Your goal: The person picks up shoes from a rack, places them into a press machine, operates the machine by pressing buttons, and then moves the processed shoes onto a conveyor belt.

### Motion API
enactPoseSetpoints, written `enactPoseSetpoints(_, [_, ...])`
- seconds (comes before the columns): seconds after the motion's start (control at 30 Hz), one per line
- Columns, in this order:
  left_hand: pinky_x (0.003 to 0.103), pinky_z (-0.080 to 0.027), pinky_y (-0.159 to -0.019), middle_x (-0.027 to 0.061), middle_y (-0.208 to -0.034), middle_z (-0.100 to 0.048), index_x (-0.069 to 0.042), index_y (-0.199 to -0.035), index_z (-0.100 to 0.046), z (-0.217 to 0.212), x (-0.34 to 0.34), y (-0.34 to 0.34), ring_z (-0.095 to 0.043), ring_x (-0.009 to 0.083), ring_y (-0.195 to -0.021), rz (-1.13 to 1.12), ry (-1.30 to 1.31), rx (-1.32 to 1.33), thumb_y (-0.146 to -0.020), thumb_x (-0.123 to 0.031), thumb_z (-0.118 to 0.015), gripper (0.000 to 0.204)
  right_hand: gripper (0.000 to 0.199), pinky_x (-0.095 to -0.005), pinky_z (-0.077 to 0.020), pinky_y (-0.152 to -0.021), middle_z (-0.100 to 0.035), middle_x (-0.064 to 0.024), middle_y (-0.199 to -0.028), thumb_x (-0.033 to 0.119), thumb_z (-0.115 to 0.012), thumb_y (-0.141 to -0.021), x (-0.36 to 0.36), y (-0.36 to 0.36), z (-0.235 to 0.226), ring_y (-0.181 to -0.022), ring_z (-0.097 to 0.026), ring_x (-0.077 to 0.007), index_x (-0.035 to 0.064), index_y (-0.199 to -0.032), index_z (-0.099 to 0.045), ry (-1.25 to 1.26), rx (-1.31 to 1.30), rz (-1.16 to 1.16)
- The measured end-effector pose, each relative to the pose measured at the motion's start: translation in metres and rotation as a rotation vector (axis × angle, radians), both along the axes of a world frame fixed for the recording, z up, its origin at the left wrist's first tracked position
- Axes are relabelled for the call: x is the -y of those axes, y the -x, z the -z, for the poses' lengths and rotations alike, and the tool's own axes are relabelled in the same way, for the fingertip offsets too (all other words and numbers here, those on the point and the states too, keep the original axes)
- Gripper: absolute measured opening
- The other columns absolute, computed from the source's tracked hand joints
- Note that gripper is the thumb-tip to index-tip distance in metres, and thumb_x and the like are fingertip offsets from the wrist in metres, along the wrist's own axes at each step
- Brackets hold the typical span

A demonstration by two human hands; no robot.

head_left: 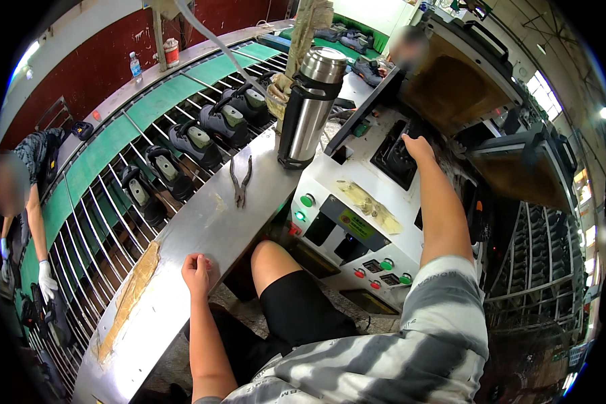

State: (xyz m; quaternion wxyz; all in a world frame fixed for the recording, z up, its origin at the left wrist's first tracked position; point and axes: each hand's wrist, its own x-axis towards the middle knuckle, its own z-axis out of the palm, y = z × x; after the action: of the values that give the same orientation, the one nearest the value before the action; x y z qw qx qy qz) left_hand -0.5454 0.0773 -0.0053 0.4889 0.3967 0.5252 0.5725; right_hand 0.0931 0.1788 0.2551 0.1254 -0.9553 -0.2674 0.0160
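A: What's on the shiny surface (195,225)?
B: A tall silver flask (310,111), with pliers (240,188) left of it.
A: And the hands?
B: Right of the flask, the right hand (419,148) reaches to a dark shoe-shaped thing (395,158) in the white machine (400,249). I can't tell if it pinches. The left hand (196,272), nearer us than the flask, has curled fingers.
A: The room?
B: Left of the flask: shoes (223,123) on bars (104,246), then a red wall (91,84).
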Motion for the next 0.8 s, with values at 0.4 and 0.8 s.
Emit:
enactPoseSetpoints(0.4, [0.037, -0.016, -0.115, 0.0207, -0.148, -0.030, 0.006, -0.143, -0.027, 0.004, -0.021, -0.229, -0.025, 0.0310, -0.140, 0.064, -0.005, -0.046, -0.100, -0.029, -0.044, 0.058, 0.063, -0.0457, -0.0435, -0.098, -0.052, -0.0148, -0.130, 0.041, -0.065, -0.078, 0.249, -0.151, -0.001, -0.127, -0.045, -0.0326, 0.0133, -0.133, -0.049, 0.052, 0.282, 0.153])
enactPoseSetpoints(0.8, [0.032, -0.051, -0.081, 0.0108, -0.104, -0.063, 0.001, -0.124, -0.054, -0.040, -0.040, -0.204, -0.062, 0.0206, -0.090, 0.399, 0.259, 0.410, -0.095, -0.026, -0.053, 0.039, 0.116, -0.0471, -0.0396, -0.103, -0.043, -0.0303, -0.139, 0.041, -0.080, -0.064, 0.278, -0.250, 0.007, -0.127, -0.048, -0.0383, -0.0058, -0.146, -0.013, 0.036, -0.170, 0.307])
